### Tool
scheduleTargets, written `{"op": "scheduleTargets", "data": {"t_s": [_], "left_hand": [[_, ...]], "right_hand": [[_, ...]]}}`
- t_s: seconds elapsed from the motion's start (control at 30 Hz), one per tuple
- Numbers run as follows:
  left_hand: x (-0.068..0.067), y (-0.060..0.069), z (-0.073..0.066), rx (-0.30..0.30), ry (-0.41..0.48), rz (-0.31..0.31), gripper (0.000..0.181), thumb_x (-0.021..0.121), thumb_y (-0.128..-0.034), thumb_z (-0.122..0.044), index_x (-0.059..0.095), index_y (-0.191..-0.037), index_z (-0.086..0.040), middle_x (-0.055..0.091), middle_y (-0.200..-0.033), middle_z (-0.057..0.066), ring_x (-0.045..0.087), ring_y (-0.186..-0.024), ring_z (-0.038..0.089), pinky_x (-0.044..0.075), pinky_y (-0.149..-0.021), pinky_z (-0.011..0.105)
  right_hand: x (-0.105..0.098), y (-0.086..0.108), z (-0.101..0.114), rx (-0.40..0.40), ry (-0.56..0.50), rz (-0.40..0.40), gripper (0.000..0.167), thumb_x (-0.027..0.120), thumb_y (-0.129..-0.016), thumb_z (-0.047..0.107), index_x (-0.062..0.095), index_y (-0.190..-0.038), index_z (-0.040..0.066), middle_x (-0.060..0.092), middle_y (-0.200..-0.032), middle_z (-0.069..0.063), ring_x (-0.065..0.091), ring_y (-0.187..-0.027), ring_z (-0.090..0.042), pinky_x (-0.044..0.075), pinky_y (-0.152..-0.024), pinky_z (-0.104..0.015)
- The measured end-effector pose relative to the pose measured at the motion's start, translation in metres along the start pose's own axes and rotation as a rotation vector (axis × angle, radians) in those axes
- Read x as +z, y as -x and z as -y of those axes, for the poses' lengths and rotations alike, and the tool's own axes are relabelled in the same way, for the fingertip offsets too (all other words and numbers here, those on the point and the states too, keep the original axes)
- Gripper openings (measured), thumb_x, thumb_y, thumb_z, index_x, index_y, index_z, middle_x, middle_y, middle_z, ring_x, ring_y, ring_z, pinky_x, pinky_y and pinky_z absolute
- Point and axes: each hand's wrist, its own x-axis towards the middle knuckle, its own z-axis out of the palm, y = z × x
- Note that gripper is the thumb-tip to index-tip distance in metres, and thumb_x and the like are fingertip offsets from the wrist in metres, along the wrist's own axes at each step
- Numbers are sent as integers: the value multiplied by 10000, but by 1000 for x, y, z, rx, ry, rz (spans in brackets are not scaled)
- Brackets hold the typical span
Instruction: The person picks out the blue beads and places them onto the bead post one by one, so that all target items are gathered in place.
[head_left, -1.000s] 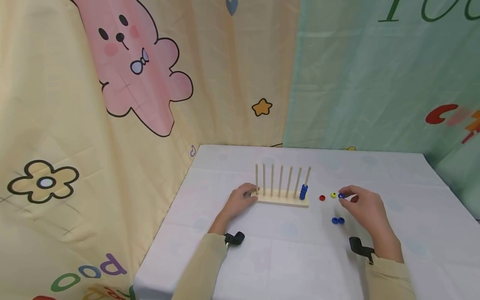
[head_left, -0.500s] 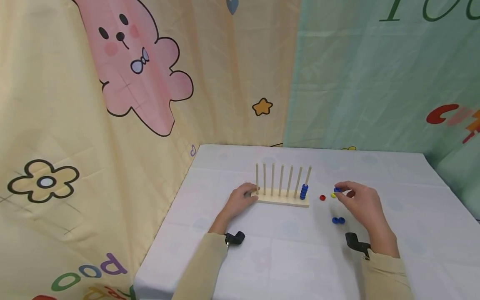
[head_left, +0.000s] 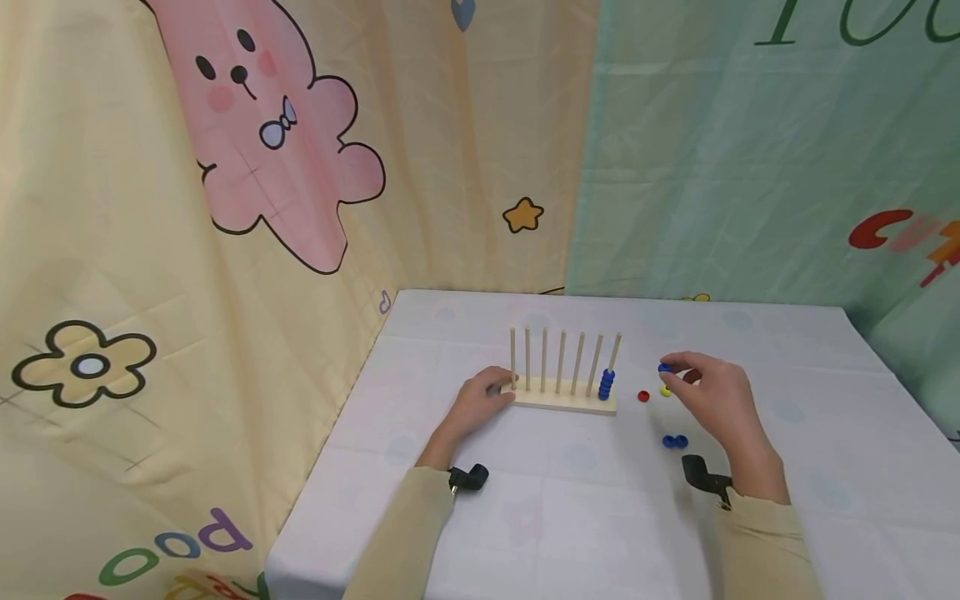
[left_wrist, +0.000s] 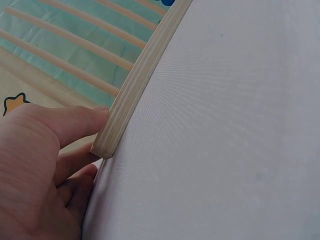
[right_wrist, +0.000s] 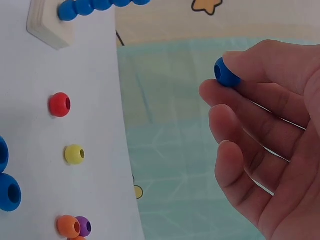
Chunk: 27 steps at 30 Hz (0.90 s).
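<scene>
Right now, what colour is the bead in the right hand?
Blue; the bead shows best in the right wrist view.

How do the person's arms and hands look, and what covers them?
The left sleeve and right sleeve are long and plain beige. At the cuffs sit a black, bent left wrist device and a similar right wrist device. The left hand and right hand wear no gloves.

The left hand (head_left: 480, 398) holds a wooden pegboard (head_left: 561, 401) while the right hand (head_left: 716, 400) pinches a blue bead (head_left: 664, 367).
</scene>
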Motion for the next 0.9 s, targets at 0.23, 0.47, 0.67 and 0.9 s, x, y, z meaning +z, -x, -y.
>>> {"op": "scheduleTargets", "data": {"t_s": [0.23, 0.47, 0.67, 0.9], "left_hand": [[0, 0, 0, 5, 2, 0, 349, 707, -951, -250, 687, -1293, -184, 587, -1396, -16, 450, -1383, 221, 337, -1147, 443], [0, 0, 0, 2, -17, 0, 345, 703, -954, -263, 685, -1292, -195, 582, -1404, -13, 445, -1388, 236, 339, -1143, 465], [0, 0, 0, 7, -23, -3, 345, 704, -952, -262, 689, -1289, -185, 583, -1402, -7, 452, -1382, 227, 339, -1146, 441], [0, -1, 1, 7, -20, -3, 340, 706, -951, -263, 692, -1283, -192, 578, -1408, -10, 451, -1383, 226, 345, -1142, 444]], "right_hand": [[-2, -5, 8, -15, -7, -13, 281, 733, -937, 214, 718, -1181, 76, 712, -993, -110, 598, -868, -267, 486, -599, -314], [-4, -10, 17, -55, -13, -29, 264, 742, -930, 195, 726, -1165, 75, 712, -963, -99, 593, -843, -259, 483, -601, -326], [-6, -13, 22, -67, -31, -36, 255, 738, -932, 188, 728, -1163, 81, 707, -959, -92, 580, -825, -252, 492, -572, -330], [-8, -17, 28, -88, -42, -46, 248, 735, -933, 196, 733, -1157, 88, 707, -950, -87, 578, -774, -243, 503, -535, -323]]}}
